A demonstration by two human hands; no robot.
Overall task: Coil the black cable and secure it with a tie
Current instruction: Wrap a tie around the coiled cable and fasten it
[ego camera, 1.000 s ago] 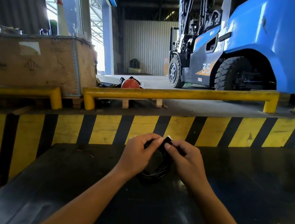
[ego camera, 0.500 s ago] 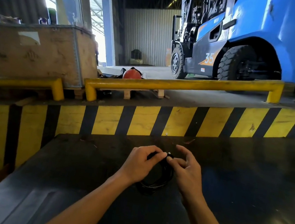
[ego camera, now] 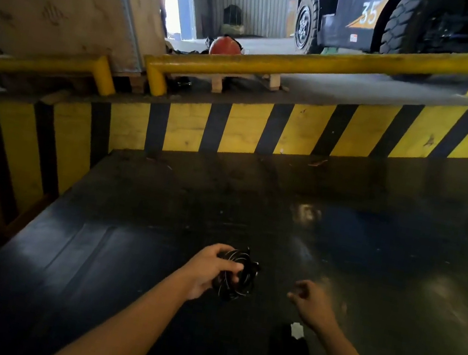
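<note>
A dark, glossy table fills the lower part of the view, inside a warehouse with an open bay at the back. Nearest the camera, two bare forearms reach out over the tabletop. Just under the right forearm lies a dark object with a small white patch; it is too blurred to tell what it is.

The left hand is closed around the black cable, which is gathered into a tight bundle of loops. The thumb and fingers wrap the left side of the bundle, and the loops stick out to the right of the fist. Whether a tie is on the bundle cannot be told. The right hand is near the cable but apart from it, fingers loosely curled in and holding nothing.

Past the far edge of the table stands a low wall painted in yellow and black stripes. Above it runs a yellow rail. Behind the rail on the left sits a large wooden crate, with an orange helmet near the middle. To the right, a forklift marked 35 stands on the concrete floor.
</note>
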